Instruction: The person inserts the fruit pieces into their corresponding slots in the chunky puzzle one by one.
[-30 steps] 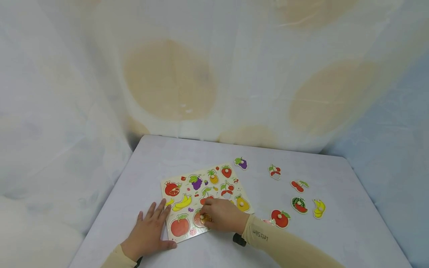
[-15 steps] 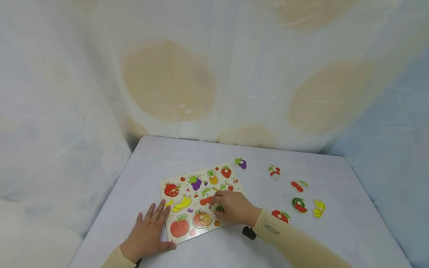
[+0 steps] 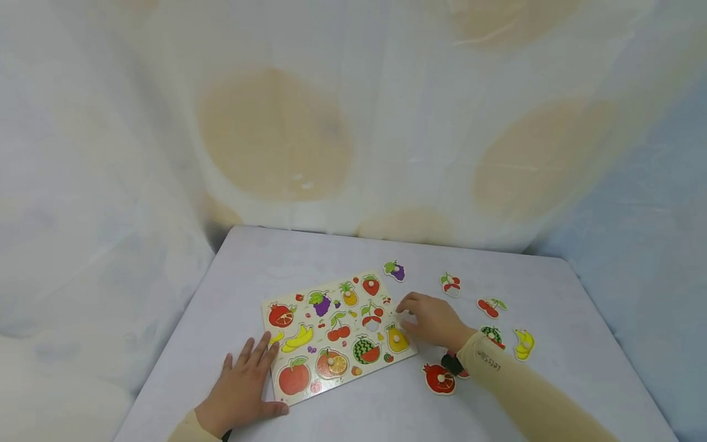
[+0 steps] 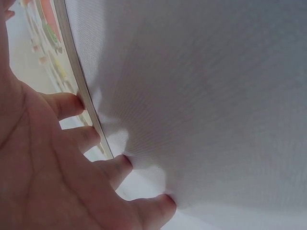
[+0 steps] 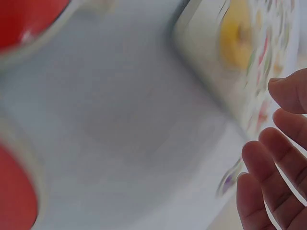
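A wooden fruit puzzle board lies on the table. My left hand rests spread at its left edge; in the left wrist view the fingertips reach that edge and the cloth. My right hand hovers at the board's right side, fingers loosely bent, holding nothing. Near it, the knobbed pear piece sits in the board; the right wrist view shows the pear beside the thumb. An orange piece, a strawberry piece and a pineapple piece with knobs also sit in the board.
Loose knobbed pieces lie right of the board: grapes, two cherry-like pieces, a watermelon, bananas and a pomegranate. Another red piece is mostly hidden by the right wrist's black strap.
My right hand has let go of the orange piece and moved up and right across the board to its right side. The pomegranate piece has come into view. My left hand has stayed put.
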### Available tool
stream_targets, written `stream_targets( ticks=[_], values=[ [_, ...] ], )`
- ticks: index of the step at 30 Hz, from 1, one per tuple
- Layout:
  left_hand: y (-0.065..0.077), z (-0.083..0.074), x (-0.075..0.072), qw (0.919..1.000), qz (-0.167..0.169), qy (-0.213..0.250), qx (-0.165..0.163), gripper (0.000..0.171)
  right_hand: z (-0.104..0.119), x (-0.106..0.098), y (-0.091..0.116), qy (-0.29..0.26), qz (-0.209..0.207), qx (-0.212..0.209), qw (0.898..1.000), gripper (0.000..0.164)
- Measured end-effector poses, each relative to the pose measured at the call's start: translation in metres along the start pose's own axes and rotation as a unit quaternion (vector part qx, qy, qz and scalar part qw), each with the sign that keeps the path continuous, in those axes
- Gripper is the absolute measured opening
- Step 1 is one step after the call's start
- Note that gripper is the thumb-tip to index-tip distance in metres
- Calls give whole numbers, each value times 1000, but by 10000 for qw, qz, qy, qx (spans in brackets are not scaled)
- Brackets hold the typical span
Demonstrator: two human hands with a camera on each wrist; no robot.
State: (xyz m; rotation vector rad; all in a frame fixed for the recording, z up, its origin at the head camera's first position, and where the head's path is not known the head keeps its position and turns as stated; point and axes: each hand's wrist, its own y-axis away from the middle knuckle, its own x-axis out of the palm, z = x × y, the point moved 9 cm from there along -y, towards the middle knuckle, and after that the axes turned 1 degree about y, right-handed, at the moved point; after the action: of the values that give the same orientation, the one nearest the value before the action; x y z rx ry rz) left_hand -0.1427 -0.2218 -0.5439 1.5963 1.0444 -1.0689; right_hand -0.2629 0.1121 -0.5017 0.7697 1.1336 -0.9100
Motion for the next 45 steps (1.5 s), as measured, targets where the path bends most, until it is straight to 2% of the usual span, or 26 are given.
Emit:
stream_targets(
  ticks=[7,17,24,33,38,45],
  values=[
    [1,-2,-5,10000,-66,-54,39,121,-51,-13,5,139,-236,119,9996,27],
    [3,-3,-6,10000,19,46,-80,121,-98,-31,9,140,-467,493,9976,30],
    [3,-1,-5,9999,-58,51,-72,122,-119,-36,9,63,-616,754,9952,30],
    [2,-1,-3,9999,-8,53,-95,122,-150,-26,1,-127,-653,1133,9913,39],
    [2,-3,-5,10000,-55,37,-59,121,-154,-25,-2,-116,-595,1130,9917,42],
    [2,0,0,9999,-38,51,-100,122,-159,-22,-8,-250,-430,1302,9902,46]
  ],
)
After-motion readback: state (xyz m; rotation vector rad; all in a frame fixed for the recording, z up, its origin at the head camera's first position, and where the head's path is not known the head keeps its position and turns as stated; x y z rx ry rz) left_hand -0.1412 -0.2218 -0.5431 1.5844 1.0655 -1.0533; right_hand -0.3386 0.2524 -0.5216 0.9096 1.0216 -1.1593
